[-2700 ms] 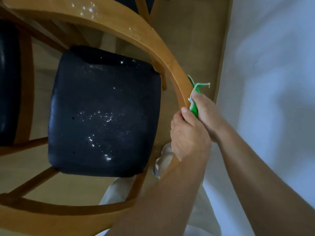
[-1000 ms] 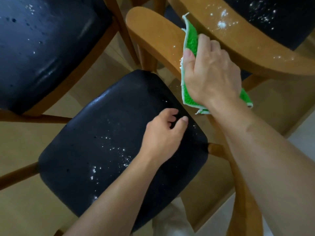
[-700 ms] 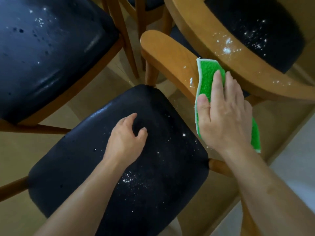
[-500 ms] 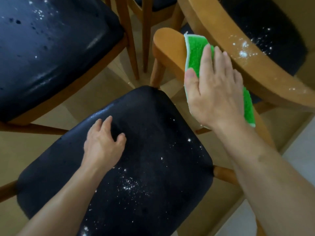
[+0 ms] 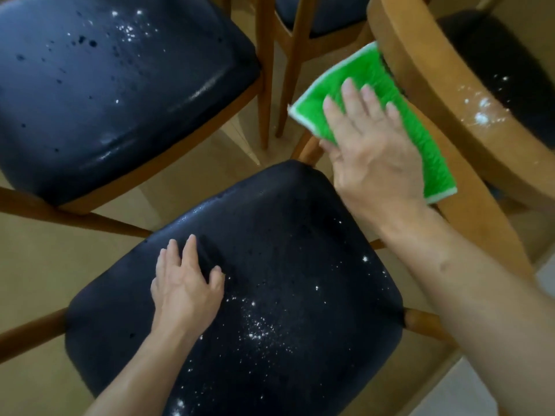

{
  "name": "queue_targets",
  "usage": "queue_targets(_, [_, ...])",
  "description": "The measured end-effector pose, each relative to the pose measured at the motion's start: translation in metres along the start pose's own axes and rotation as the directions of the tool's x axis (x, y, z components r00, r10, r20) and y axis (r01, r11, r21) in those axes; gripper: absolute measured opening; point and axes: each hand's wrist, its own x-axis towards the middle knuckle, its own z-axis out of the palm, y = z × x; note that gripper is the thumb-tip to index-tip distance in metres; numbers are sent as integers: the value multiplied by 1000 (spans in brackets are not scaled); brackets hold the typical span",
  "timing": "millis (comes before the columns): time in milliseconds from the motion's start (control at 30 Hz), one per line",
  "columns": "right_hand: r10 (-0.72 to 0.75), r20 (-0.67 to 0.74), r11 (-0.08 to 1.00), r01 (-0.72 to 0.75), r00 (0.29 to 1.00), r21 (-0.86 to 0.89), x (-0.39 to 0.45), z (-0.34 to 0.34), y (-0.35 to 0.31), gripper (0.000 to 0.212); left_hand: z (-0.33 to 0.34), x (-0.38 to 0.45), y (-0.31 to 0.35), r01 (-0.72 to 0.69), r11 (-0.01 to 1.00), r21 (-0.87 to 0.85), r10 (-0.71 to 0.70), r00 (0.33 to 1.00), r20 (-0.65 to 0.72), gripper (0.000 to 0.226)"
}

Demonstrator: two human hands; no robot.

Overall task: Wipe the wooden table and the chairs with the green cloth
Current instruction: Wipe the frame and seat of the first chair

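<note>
Green cloth (image 5: 387,94), a bright fuzzy rectangle with a white edge, lies draped over the curved wooden armrest (image 5: 477,217) of the nearest chair, held there by the right hand (image 5: 374,151). That hand lies flat on top of it, four fingers straight and slightly spread, while the thumb hooks under the cloth's near edge. Only the lower stretch of the armrest shows beyond the cloth. The left hand (image 5: 187,288) rests palm down on the black padded seat (image 5: 270,235) of the same chair, fingers loosely extended and a little apart, holding nothing. White powdery specks (image 5: 258,328) dot the seat just beside that hand. Another wooden chair's curved rail (image 5: 444,94) runs close along the far side of the cloth and carries a white dusting (image 5: 480,114). A third black seat (image 5: 120,79) at upper left is speckled too
</note>
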Motion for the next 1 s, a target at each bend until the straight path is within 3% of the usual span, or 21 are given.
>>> queue_targets(100, [-63,67,989,53,996,141,-41,17,-12,50,-2,3,-10,5,1000,6,-5,1000,-12,70])
queue_targets(167, [20,232,931,-103,973,350,-74,34,-22,48,-5,5,-19,9,1000,0,-9,1000,-18,70])
queue_targets(233, [174,437,726,-415,883,549,-106,50,-34,46,-9,5,-30,20,1000,-4,-20,1000,-19,69])
queue_targets(300, [349,553,491,-650,757,580,-134,61,-43,42,-12,6,-40,33,999,6,-32,999,-25,68])
queue_targets(433, [651,509,56,-705,563,707,-155,63,-32,38,-22,12,-64,57,998,20,-56,997,-43,67])
queue_targets(500, [727,461,-30,-647,509,762,-154,57,-16,40,-26,14,-74,77,997,23,-76,996,-48,66])
queue_targets(600, [655,404,146,-632,638,761,-141,53,-7,48,-30,15,-83,101,995,26,-100,994,-46,66])
queue_targets(667, [508,500,350,-698,702,625,-128,67,-19,61,-30,14,-88,116,993,26,-115,993,-38,67])
queue_targets(733, [340,627,584,-680,701,444,-118,92,-43,61,-31,13,-95,139,989,47,-138,990,-28,68])
queue_targets(800, [203,688,805,-518,697,287,-113,116,-68,63,-33,13,-105,152,985,80,-151,988,-16,69])
queue_targets(867, [195,658,898,-402,727,179,-108,129,-78,66,-34,13,-118,145,978,151,-150,988,23,73])
queue_targets(1000, [279,555,920,-384,783,79,-103,140,-81,66,-31,20,-135,78,890,449,-202,951,235,110])
